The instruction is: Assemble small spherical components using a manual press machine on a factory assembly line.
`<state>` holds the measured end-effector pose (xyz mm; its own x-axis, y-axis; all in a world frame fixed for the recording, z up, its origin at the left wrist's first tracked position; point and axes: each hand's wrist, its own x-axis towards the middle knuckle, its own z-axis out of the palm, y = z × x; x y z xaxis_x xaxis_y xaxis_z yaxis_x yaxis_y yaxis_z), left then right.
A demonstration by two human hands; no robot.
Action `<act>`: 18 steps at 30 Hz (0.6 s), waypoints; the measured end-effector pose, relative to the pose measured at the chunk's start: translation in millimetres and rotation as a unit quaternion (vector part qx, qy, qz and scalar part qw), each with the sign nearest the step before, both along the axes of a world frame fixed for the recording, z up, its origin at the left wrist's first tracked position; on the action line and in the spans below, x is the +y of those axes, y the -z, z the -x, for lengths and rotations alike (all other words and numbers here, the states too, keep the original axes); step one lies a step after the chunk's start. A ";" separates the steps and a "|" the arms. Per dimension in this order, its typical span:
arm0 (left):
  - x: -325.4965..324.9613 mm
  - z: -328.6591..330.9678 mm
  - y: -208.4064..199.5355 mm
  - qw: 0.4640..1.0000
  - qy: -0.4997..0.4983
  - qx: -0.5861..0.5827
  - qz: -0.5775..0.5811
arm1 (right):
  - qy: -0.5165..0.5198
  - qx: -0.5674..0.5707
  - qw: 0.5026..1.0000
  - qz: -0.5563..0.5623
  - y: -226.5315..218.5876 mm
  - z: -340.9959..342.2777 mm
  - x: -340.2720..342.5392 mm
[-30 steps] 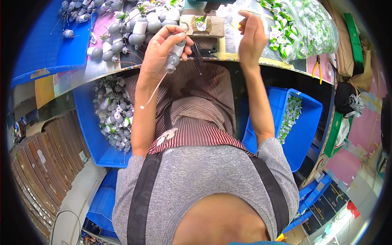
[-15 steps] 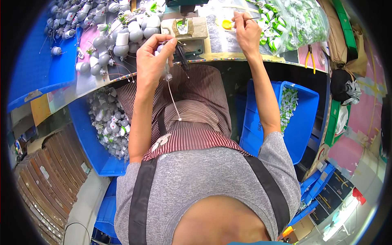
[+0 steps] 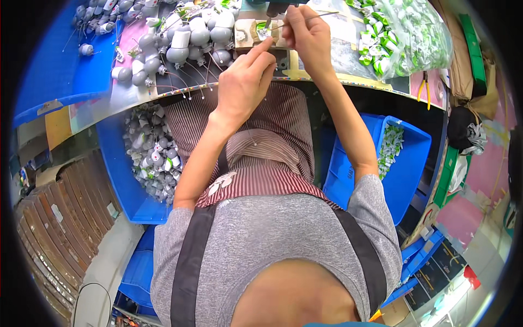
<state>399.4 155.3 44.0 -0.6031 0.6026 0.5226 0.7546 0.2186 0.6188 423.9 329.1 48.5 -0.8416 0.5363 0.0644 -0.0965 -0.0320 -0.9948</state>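
My left hand point(image 3: 242, 84) is just in front of a pale block fixture point(image 3: 245, 34), its index finger reaching toward it and the other fingers curled in. What those curled fingers hold, if anything, is hidden. A small green and white piece point(image 3: 263, 31) sits in the fixture's recess. Over the fixture's right side, my right hand point(image 3: 311, 41) pinches a thin stick point(image 3: 326, 14), whose tip points at that piece. Above them hangs the dark head of a bench machine point(image 3: 275, 7).
Grey and white bulb-shaped parts point(image 3: 178, 49) with wires lie heaped on the left. Green and white pieces point(image 3: 376, 46) spill beside a clear plastic bag point(image 3: 417, 38) on the right. Yellow-handled pliers point(image 3: 424, 90) hang at the edge. Blue bins point(image 3: 143, 213) flank my lap.
My right hand has moved left, bringing the stick from a yellow dish to the fixture. My left hand has moved right; the wired grey and white part it held no longer shows.
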 end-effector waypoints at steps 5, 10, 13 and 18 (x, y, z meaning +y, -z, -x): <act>-1.2 1.3 4.8 1.000 0.008 -0.005 0.001 | 0.004 -0.064 0.971 -0.230 -0.8 5.7 -4.0; 0.6 -1.5 8.1 1.000 -0.006 0.004 0.004 | 0.002 -0.033 0.952 -0.305 -4.7 7.3 -2.3; -0.2 -2.3 8.2 1.000 -0.011 0.007 0.009 | -0.009 -0.032 0.961 -0.273 -10.6 3.9 -6.8; -0.3 -2.9 6.6 1.000 -0.004 -0.002 0.015 | -0.025 -0.041 0.960 -0.277 -3.6 4.4 -0.9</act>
<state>402.3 155.0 37.4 -0.6097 0.6136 0.5018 0.7504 0.2427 0.6148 419.4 328.1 52.1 -0.8801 0.3968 0.2606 -0.0295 0.5022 -0.8643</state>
